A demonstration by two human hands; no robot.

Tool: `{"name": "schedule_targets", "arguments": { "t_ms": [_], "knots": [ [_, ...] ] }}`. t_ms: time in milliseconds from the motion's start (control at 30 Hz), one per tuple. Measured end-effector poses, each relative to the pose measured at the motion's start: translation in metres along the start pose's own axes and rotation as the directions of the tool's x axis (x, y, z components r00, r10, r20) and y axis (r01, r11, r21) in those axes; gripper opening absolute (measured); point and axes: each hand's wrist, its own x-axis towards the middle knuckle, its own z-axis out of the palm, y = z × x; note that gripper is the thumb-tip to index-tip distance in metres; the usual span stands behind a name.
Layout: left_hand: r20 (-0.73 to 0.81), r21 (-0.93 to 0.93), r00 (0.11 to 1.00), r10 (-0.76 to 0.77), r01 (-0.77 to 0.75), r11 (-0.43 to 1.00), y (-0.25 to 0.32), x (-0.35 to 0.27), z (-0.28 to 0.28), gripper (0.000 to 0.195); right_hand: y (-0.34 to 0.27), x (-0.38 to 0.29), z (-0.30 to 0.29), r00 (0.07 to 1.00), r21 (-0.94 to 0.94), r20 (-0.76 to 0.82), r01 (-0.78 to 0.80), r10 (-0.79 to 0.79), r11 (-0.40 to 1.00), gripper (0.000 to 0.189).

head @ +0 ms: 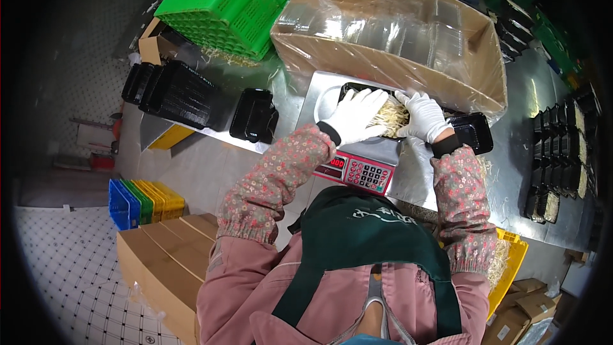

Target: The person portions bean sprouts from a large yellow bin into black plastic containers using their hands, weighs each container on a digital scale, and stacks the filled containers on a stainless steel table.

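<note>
Both my hands wear white gloves and rest on bean sprouts (393,117) heaped in a black plastic tray (352,87) on a digital scale (366,172) with a red keypad panel. My left hand (357,114) lies spread over the tray's left part, fingers apart. At the tray's right end, my right hand (424,117) touches the sprouts with thumb and fingers; whether it grips any is hidden. An empty black tray (471,132) lies just right of my right wrist. Farther left, another black tray (254,116) stands near the steel table's edge.
A cardboard box (383,52) lined with film holds clear plastic lids behind the scale. Green crates (230,5) stand at the upper left, near stacked black trays (177,93). Filled trays (558,143) are stacked at the right. A yellow crate (515,258) with sprouts sits below the table.
</note>
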Motion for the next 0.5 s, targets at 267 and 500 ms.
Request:
{"name": "schedule_targets", "arguments": {
  "t_ms": [267, 500],
  "knots": [
    [-0.097, -0.241, 0.987, -0.126, 0.1, 0.966, -0.007, 0.008, 0.025, 0.076, 0.029, 0.003, 0.033, 0.967, 0.11, -0.252, 0.002, 0.026, 0.994, 0.014],
    [-0.155, -0.385, 0.969, -0.193, 0.121, 0.915, 0.0, -0.003, 0.016, 0.099, 0.022, -0.027, -0.059, 0.953, 0.523, -0.272, 0.03, 0.134, 0.852, 0.021]
  ]
}}
